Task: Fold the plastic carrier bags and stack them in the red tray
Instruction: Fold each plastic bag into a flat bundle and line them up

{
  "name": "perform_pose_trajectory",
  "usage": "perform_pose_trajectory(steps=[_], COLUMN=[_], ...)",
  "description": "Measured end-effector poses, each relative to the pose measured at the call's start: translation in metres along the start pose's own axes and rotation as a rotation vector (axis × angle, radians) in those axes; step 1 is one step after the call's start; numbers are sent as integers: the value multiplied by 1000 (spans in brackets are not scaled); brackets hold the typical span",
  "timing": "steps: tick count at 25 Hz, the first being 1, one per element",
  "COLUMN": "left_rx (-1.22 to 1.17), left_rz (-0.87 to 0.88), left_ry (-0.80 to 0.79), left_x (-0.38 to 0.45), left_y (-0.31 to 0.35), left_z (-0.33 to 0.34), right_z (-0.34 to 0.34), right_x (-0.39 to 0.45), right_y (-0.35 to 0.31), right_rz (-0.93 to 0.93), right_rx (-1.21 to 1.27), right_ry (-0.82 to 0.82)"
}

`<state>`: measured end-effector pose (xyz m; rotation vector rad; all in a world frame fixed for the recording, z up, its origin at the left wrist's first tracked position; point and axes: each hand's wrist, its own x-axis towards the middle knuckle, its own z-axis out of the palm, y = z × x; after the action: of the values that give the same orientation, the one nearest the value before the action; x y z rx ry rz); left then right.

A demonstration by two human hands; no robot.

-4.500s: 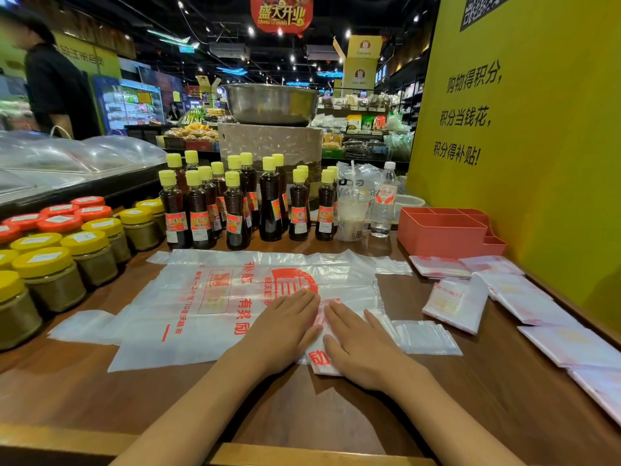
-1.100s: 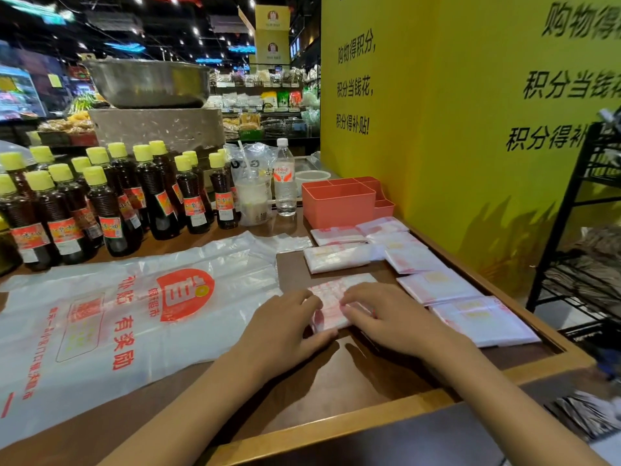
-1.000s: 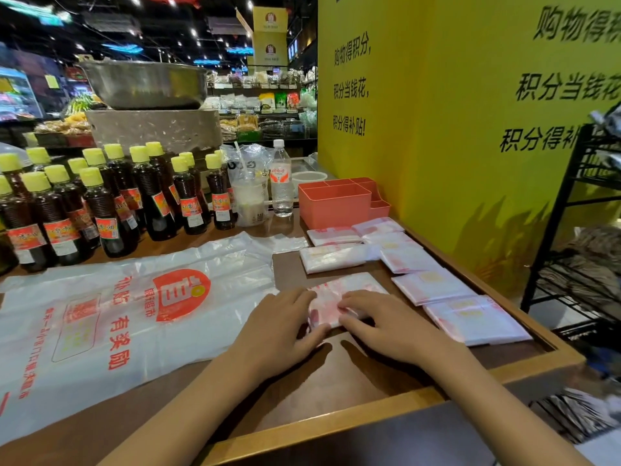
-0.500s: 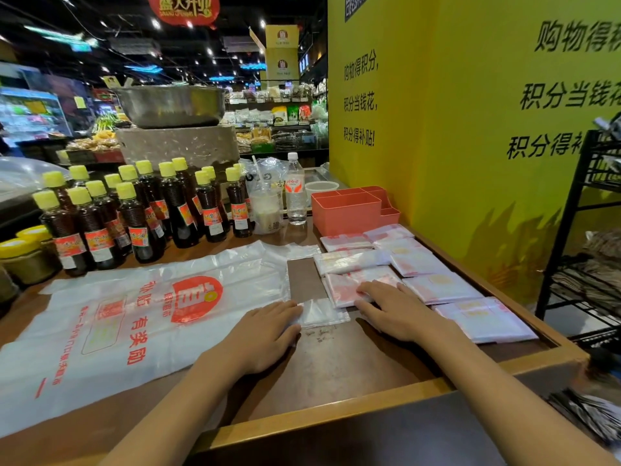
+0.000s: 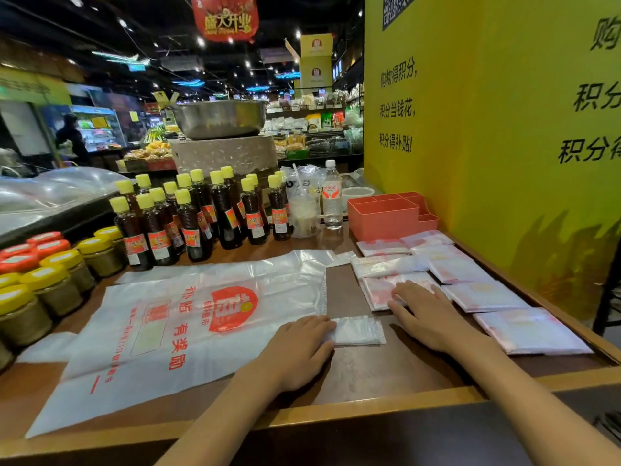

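A freshly folded bag point(image 5: 379, 292), moved rightward, now joins the row of folded bags under the flat, open right hand point(image 5: 425, 312). The left hand point(image 5: 300, 348), fingers straight, rests by a small clear packet point(image 5: 359, 330); the red tray point(image 5: 389, 215) on the worktop point(image 5: 369, 375) appears unfilled.

The big carrier bag point(image 5: 201, 317) is looking like thin, shiny, see-through plastic. The table point(image 5: 369, 371) is showing smooth brown wood, and the red tray point(image 5: 386, 218) is looking like matt plastic.

Bare wood strip point(image 5: 339, 287) (bottles point(image 5: 215, 213) behind) between spread bag point(image 5: 188, 317) and folded bags point(image 5: 470, 284)
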<state>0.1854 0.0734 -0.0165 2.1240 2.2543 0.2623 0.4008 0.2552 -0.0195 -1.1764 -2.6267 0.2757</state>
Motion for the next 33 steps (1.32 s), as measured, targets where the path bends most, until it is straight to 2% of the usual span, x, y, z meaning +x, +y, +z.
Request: perform_pose_trajectory(steps=[3, 6, 9, 11, 13, 16, 19, 26, 33], left_rx=[29, -8, -49, -111, -198, -297, -291, -245, -165], left_rz=[24, -20, -119, -209, -339, -416, -400, -402, -365], left_ry=[38, 104, 95, 75, 43, 49, 108, 130, 49], left_x=[-15, -40, -79, -113, -144, -166, -167, -170, -167], left_y=[-8, -35, -76, -111, -144, -163, -156, -148, -140], left_z=[-3, -13, -28, -37, -39, -34, -33, -37, -46], right_z=[0, 4, 8, 19, 35, 50, 48, 48, 39], right_x=[1, 2, -8, -12, -13, -15, -18, -21, -28], right_y=[-27, -73, -127, -155, -171, -178, -180, -184, -189], right_rz=[-11, -164, -302, -374, -373, -327, -397, -383, -346], right_rx=[94, 260, 355, 304, 315, 365, 226, 155, 32], right_ry=[49, 68, -77, -180, -236, -146, -44, -38, 82])
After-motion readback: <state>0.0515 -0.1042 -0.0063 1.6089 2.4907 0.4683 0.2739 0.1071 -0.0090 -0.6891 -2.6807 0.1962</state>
